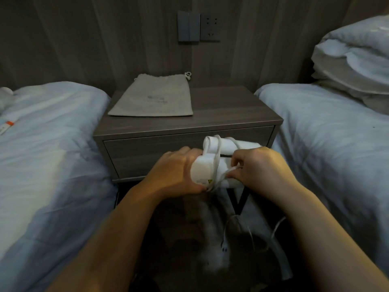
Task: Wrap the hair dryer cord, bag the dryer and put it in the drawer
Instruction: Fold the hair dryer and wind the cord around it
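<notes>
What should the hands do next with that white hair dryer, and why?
Probably keep winding: the right hand should carry another loop of cord around the hair dryer, which the left hand grips. A few loops are on, but cord and plug hang below, the bag lies flat and the drawer is shut.

No readable text anywhere. Drawstring bag (153, 97) on the table (221, 114) has a faint printed mark at its middle, too blurred to read. Hair dryer (207, 168) carries a small label with a yellow warning-type patch near its lower end, lettering illegible. Small white-and-orange item (7, 125) on the left bed (52, 144): print unreadable.
</notes>
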A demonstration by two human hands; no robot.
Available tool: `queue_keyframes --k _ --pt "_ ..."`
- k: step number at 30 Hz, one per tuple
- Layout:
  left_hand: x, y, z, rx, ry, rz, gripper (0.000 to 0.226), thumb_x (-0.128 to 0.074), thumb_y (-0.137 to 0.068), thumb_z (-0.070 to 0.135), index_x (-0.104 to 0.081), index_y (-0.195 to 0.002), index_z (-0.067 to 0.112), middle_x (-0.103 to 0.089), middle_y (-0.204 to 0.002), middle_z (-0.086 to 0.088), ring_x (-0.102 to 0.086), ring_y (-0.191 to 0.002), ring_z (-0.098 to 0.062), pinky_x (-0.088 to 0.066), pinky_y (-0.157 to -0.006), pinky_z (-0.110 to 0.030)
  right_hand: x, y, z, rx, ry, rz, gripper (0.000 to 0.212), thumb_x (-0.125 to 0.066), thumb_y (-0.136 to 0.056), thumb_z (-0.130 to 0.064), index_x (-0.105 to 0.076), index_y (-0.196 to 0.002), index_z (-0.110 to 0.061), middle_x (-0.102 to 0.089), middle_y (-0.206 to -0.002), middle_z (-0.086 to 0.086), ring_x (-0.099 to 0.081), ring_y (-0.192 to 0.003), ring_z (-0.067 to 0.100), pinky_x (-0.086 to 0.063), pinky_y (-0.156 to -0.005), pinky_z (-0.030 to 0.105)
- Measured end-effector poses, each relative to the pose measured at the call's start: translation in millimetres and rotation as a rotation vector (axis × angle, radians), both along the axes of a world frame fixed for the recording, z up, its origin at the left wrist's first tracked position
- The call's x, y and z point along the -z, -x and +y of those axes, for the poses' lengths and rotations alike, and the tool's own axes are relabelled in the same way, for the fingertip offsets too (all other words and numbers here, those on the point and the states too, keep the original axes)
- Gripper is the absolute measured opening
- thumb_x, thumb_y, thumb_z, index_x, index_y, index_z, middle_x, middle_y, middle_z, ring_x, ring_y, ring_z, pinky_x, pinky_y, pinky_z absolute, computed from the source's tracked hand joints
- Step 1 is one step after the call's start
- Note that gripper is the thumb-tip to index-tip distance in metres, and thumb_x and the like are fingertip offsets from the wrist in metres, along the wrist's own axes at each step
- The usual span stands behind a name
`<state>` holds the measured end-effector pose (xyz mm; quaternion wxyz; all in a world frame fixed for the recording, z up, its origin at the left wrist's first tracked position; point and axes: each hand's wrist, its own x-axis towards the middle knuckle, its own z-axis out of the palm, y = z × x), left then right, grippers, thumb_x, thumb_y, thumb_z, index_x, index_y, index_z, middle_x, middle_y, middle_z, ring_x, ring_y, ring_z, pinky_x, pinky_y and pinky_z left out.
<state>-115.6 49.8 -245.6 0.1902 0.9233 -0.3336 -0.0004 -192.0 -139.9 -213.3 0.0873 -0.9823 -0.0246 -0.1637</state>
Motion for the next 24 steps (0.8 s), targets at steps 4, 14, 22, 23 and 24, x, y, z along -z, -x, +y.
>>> queue_keyframes --k 4,14,22,23,24 --pt "3 -1 1 0.028 -0.005 -0.005 0.07 -0.075 -0.062 0.05 -0.045 -0.123 0.034 -0.052 -0.112 0.008 -0.049 -0.093 -0.007 -0.035 -0.08 -0.025 -4 1 -1 0.042 0.139 0.058 0.041 -0.066 -0.069 -0.061 -0.061 -0.072 -0.021 -0.063 -0.073 0.006 -0.061 -0.079 0.027 -0.037 -0.063 0.029" --pt "5 -1 1 0.101 -0.075 0.131 0.071 -0.079 -0.062 0.042 -0.043 -0.124 0.04 -0.05 -0.117 0.009 -0.049 -0.107 -0.012 -0.047 -0.09 -0.034 -3 -2 -16 -0.233 -0.127 0.276 0.008 -0.065 -0.081 -0.023 -0.07 -0.085 -0.027 -0.066 -0.077 -0.006 -0.062 -0.077 0.013 -0.051 -0.073 0.034" --pt "14 -4 2 0.155 0.041 0.311 0.07 -0.082 -0.06 0.032 -0.044 -0.116 0.049 -0.044 -0.118 0.012 -0.048 -0.108 -0.01 -0.048 -0.091 -0.034 2 -7 -22 0.045 -0.007 0.052 0.052 -0.074 -0.057 -0.062 -0.042 -0.055 -0.021 -0.048 -0.053 -0.008 -0.046 -0.058 0.015 -0.033 -0.05 0.028" --pt "14 -4 2 0.168 0.061 0.339 0.07 -0.083 -0.06 0.029 -0.044 -0.115 0.049 -0.044 -0.118 0.012 -0.048 -0.108 -0.01 -0.049 -0.092 -0.034 2 -8 -23 0.038 -0.103 0.077 0.046 -0.077 -0.058 -0.056 -0.048 -0.056 -0.02 -0.053 -0.054 -0.006 -0.048 -0.058 0.013 -0.036 -0.052 0.028" --pt "14 -4 2 0.18 0.08 0.366 0.07 -0.083 -0.06 0.026 -0.045 -0.114 0.048 -0.044 -0.118 0.012 -0.049 -0.108 -0.01 -0.049 -0.092 -0.034 1 -9 -26 0.015 -0.228 0.111 0.036 -0.079 -0.062 -0.046 -0.055 -0.058 -0.02 -0.058 -0.057 -0.005 -0.053 -0.059 0.012 -0.041 -0.055 0.029"
